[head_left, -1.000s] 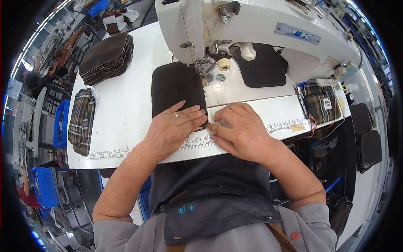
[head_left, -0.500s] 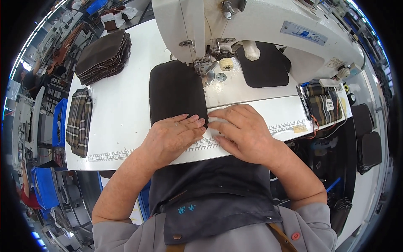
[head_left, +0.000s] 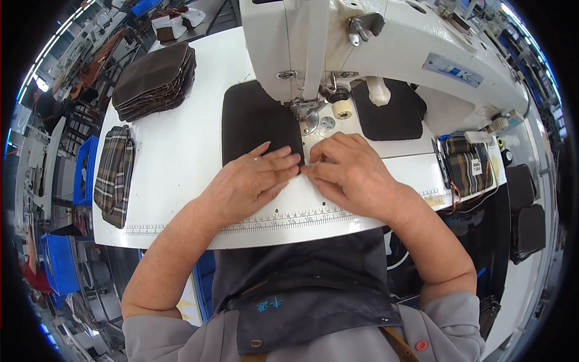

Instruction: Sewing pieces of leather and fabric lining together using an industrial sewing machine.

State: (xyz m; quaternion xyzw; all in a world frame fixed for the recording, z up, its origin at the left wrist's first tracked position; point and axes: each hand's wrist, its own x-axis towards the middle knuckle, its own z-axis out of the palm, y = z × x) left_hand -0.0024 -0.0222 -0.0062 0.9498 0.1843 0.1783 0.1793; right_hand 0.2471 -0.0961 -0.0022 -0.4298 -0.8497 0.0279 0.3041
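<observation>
A dark brown, leather-like panel (head_left: 256, 117) with rounded corners lies flat on the white table, its right edge by the presser foot (head_left: 306, 111) of a sewing machine (head_left: 274, 54). My left hand (head_left: 248, 181) rests on the near part of the panel, fingers stretched out and lying flat. Beside it, my right hand (head_left: 353, 175) is closed, its thumb and forefinger pinching the panel's near right edge. The panel's near edge is partly hidden by my hands.
A stack of dark panels (head_left: 154, 78) stands at the back left, with folded plaid cloth (head_left: 114, 175) nearer. Another dark panel (head_left: 389, 114) lies under the machine arm. More plaid cloth (head_left: 464, 169) is at the right. A printed ruler scale (head_left: 289, 219) runs along the table's front.
The panel has moved farther under the machine relative to the presser foot, my hands moving forward with it. My right fingers have drawn together at its edge. The whole view has shifted slightly.
</observation>
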